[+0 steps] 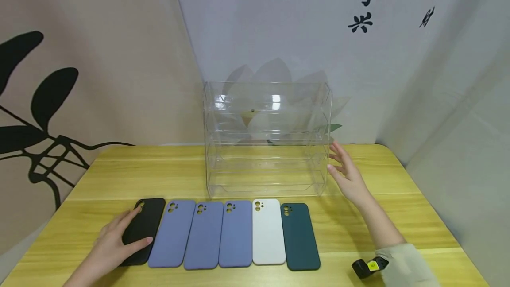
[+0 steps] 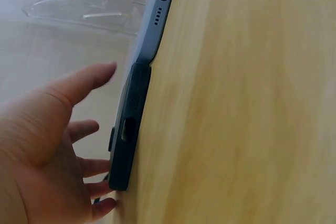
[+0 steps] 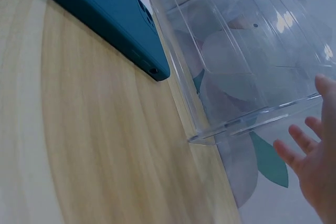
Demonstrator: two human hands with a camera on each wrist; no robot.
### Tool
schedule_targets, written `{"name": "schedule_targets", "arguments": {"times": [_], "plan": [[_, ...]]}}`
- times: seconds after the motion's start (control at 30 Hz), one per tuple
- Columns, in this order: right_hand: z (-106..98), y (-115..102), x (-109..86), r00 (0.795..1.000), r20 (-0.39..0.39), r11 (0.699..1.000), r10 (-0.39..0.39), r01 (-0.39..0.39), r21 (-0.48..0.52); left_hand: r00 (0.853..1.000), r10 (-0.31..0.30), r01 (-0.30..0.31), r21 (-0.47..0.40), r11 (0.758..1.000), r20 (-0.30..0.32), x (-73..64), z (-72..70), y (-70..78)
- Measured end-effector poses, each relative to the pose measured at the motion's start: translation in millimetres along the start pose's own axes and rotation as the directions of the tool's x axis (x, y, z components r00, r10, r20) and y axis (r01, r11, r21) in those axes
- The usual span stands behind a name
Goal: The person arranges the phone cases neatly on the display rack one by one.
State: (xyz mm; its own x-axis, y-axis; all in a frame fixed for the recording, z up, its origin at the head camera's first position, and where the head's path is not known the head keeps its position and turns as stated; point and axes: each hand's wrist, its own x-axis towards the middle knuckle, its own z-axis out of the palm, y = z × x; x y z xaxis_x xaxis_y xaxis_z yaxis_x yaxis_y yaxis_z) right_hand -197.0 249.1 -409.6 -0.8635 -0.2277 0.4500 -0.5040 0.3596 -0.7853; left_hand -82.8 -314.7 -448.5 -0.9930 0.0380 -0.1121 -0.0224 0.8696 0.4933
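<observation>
A black phone case (image 1: 144, 234) lies leftmost in a row of cases on the table. My left hand (image 1: 113, 239) is over it with fingers spread, thumb and fingertips at its edges; in the left wrist view the thumb stands apart from the black case (image 2: 129, 129). A clear tiered rack (image 1: 266, 189) stands behind the row. At the rack's right side is my right hand (image 1: 348, 178), fingers spread and lightly bent; in the right wrist view this hand (image 3: 317, 156) is beside the rack's side wall (image 3: 252, 116). Whether its fingertips touch the rack I cannot tell.
Right of the black case lie several lilac-blue phone cases (image 1: 172, 234), a white case (image 1: 268, 234) and a dark green case (image 1: 300, 238). The wooden table (image 1: 390, 207) meets a printed curtain (image 1: 151, 56) behind. A black wrist strap (image 1: 368, 267) is at the right sleeve.
</observation>
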Motion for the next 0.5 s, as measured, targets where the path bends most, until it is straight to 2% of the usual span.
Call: {"name": "schedule_targets", "arguments": {"times": [0.17,0.5], "plan": [[5,19,-1.2,0.999,0.016,0.997,0.039,-0.04,0.062,1.0,-0.025,0.024,0.032,0.999,0.015,-0.4,3.1,-1.3],[13,23,-2.1,0.996,-0.004,0.99,0.091,-0.09,0.112,0.999,-0.04,0.039,0.045,0.998,0.025,1.1,-0.1,4.4]]}}
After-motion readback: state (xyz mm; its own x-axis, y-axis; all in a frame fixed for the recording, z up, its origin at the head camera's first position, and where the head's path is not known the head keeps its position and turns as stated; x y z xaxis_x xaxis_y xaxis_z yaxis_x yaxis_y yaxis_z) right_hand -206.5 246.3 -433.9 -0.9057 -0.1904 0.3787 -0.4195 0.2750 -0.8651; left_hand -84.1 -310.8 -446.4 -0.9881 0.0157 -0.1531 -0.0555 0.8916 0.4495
